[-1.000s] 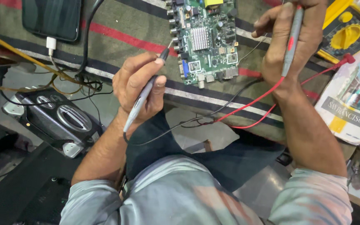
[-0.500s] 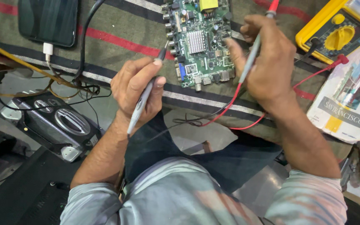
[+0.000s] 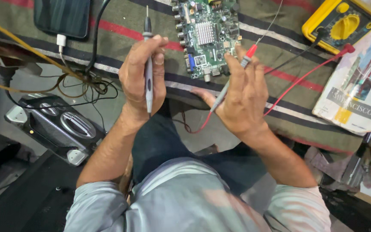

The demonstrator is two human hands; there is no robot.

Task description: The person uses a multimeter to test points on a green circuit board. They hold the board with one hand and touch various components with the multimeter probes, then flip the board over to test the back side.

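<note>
From up here I see my left hand (image 3: 142,79) closed around a grey probe (image 3: 148,68), fingers wrapped over its barrel so the metal needle sticks out past the knuckles toward twelve o'clock and the blunt tail points back at six. My right hand (image 3: 243,96) pinches a red-tipped probe (image 3: 232,79) between thumb and fingers, the grip loose enough that the palm shows partly open; this probe lies on a slant, its red collar up at one o'clock and its tail down at seven, where a red lead (image 3: 305,79) loops away and runs off to two o'clock. The green circuit board (image 3: 205,36) sits at twelve o'clock from both hands, lying flat on the striped cloth (image 3: 280,47), with a silver heat sink near its middle and a row of connectors along its left edge. Neither probe tip touches the board; the grey one hangs just to the board's left, the red one just off its lower right corner. At two o'clock the yellow meter (image 3: 336,23) rests on the cloth with a black lead (image 3: 293,56) plugged in beside the red. A book (image 3: 357,96) lies at three o'clock of my right hand. A dark phone (image 3: 63,17) sits at eleven o'clock with a white charging plug in it, and a black speaker (image 3: 54,126) lies at eight o'clock, off the cloth, among tangled wires.
</note>
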